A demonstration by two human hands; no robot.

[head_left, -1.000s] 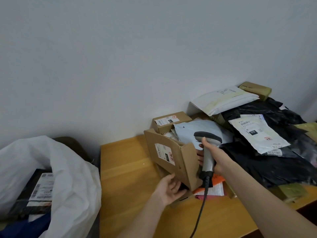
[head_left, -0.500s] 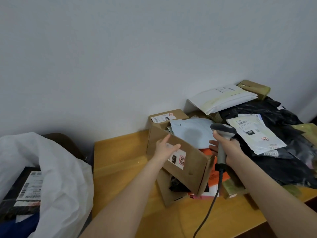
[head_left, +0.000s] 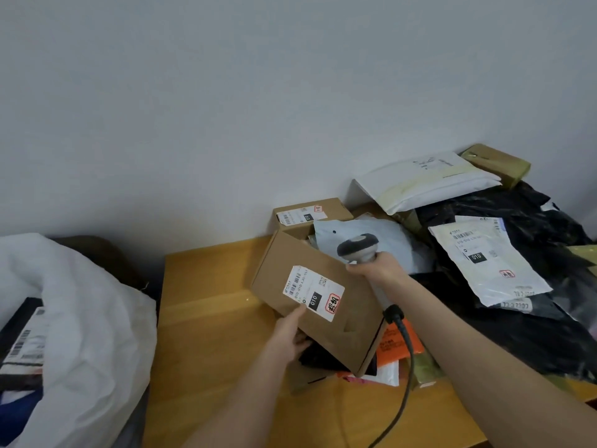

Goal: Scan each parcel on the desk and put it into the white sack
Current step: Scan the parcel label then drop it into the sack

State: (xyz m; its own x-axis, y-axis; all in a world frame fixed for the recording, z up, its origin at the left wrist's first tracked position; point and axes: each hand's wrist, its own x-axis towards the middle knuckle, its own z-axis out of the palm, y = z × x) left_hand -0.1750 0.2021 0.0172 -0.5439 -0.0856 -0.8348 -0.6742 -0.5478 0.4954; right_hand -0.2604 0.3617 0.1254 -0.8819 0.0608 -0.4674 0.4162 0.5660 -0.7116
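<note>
Head view: the left hand (head_left: 290,334) grips the near-left edge of the cardboard box (head_left: 274,273), with the thumb on the top face just beside the shipping label (head_left: 313,292). The box is tilted above the heap of parcels in the middle of the surface (head_left: 206,318). The right hand (head_left: 376,268) is wrapped around the handle of the scanner (head_left: 357,248), whose head sits over the box's far-right edge.

The grip is one-handed at a corner, so the smooth box could pivot and slip. The thumb may creep over the barcode. The scanner might read the label of the small box (head_left: 310,213) behind instead. The cable (head_left: 405,360) trails over loose parcels and could drag them.

The white sack (head_left: 84,318) slumps at the left, off the surface, so a careless drop could miss its mouth.

The cardboard is matte, stiff and sharp-edged, and the label is slick paper. The black bags (head_left: 533,337) on the right are crinkled, glossy film. The sack is soft and creased. The scanner is hard plastic with a rounded head.
</note>
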